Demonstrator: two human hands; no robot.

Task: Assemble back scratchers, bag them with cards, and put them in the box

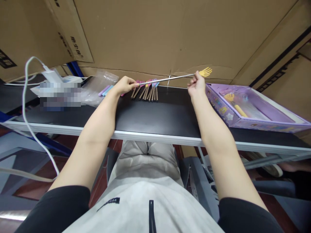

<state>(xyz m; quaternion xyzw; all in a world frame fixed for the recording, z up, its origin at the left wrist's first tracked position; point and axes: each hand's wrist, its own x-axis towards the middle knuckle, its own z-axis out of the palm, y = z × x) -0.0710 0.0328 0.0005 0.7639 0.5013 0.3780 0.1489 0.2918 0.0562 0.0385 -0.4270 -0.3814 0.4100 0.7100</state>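
Stretched between my hands is a back scratcher (170,78) with a yellow hand-shaped head and a long, extended metal rod. My left hand (125,85) pinches the far end of the rod. My right hand (197,84) is closed around it just below the yellow head. Under the rod, on the black table, lies a row of several shorter back scratchers (148,92) with pink, yellow, purple and blue heads and brown-grey rods. Left of my left wrist lie purple and blue handle sleeves (107,91), partly covered by a clear plastic bag (99,87).
A purple display box (243,121) on the right holds a packed yellow back scratcher (235,105). White chargers with a cable (54,77) lie at the left, beside a blurred patch. Cardboard (155,38) walls in the back of the table (155,118).
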